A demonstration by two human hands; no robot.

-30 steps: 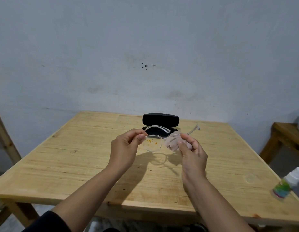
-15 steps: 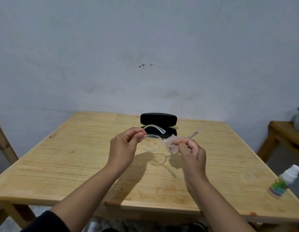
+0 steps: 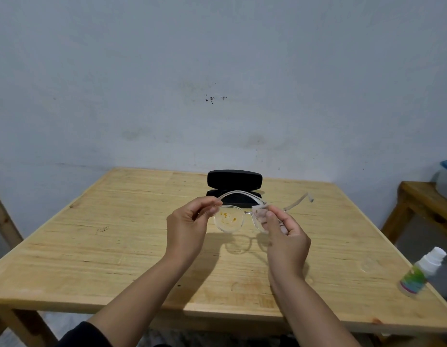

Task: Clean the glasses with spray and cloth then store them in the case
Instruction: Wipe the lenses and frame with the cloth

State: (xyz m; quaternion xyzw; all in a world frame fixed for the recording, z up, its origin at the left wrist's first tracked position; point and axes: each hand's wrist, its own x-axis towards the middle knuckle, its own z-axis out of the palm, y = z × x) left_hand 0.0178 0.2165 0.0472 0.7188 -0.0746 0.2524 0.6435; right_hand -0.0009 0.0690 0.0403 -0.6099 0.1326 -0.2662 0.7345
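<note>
The left hand (image 3: 189,221) pinches the clear plastic-framed glasses (image 3: 238,217) steady; the right hand (image 3: 283,234) presses the small pale cloth (image 3: 261,215) on one lens (the other is yellow-speckled): rub gently.

Dim, even light, perhaps from overhead; soft shadows fall on the counter (image 3: 97,249) beneath the hands (image 3: 189,227). Counter edges bow slightly.

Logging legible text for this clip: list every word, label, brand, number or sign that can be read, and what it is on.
No text can be read anywhere in this frame.
spray bottle: green and blue label, print too small and blurred to read.
case: plain black, no marking visible.
glasses: clear frame, no lettering visible; only yellow specks on one lens.
cloth: no print visible.
wall: dark specks, not writing.
</note>
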